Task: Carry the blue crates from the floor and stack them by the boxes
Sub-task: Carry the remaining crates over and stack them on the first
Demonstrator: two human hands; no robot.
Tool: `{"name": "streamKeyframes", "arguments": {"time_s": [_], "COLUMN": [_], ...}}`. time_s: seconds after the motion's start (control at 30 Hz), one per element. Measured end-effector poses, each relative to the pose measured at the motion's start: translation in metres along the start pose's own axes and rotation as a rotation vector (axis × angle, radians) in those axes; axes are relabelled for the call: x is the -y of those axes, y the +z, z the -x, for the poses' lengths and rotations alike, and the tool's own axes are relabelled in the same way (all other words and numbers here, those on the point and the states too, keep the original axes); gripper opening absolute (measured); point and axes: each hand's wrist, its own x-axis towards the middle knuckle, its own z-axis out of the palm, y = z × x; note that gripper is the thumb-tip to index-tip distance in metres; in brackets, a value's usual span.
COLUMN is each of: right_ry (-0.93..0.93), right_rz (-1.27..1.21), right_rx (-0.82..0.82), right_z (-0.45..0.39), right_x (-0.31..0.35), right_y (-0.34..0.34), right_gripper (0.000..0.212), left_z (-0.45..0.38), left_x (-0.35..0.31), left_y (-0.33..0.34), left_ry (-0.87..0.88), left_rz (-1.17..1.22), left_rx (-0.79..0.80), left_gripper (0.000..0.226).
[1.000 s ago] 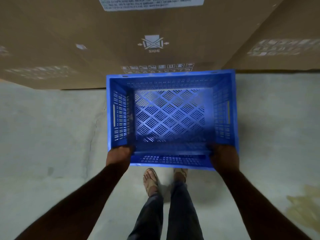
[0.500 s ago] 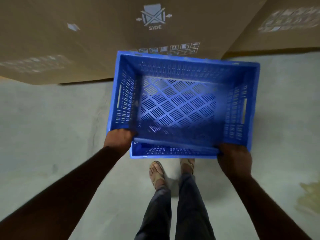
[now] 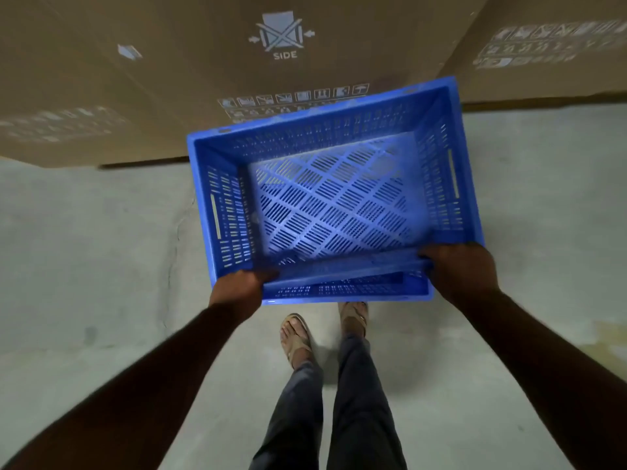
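— One crate (image 3: 334,205) logged: where was it held?
— Near rim was gripped by left hand (image 3: 239,288) and right hand (image 3: 459,269); crate was carried ahead, long axis crosswise, against the boxes (image 3: 190,72).

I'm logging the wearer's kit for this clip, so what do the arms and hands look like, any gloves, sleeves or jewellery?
Both forearms are bare right up to the frame edge: no sleeves show. The left hand and right hand wear no gloves, and no watch, band or ring can be made out, though the light is dim. Lower down, the person wears dark trousers and tan open sandals.
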Motion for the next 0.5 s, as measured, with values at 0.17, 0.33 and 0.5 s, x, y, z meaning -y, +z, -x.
{"name": "streamKeyframes", "arguments": {"time_s": [0.17, 0.33, 0.5], "right_ry": [0.040, 0.023, 0.065], "right_rz": [-0.062, -0.109, -0.278], "right_rx": [0.051, 0.036, 0.342], "right_z": [0.026, 0.029, 0.023], "right_x": [-0.005, 0.014, 0.034], "right_y": [0.025, 0.041, 0.072], "right_gripper": [0.040, 0.035, 0.053], "left_z": [-0.006, 0.004, 0.011], "left_x": [-0.010, 0.018, 0.017], "left_y": [-0.001, -0.036, -0.017], "left_ry": [0.048, 0.039, -0.016], "left_rz": [0.004, -0.066, -0.014], "left_rx": [0.067, -0.054, -0.146], "left_gripper": [0.055, 0.041, 0.051]}}
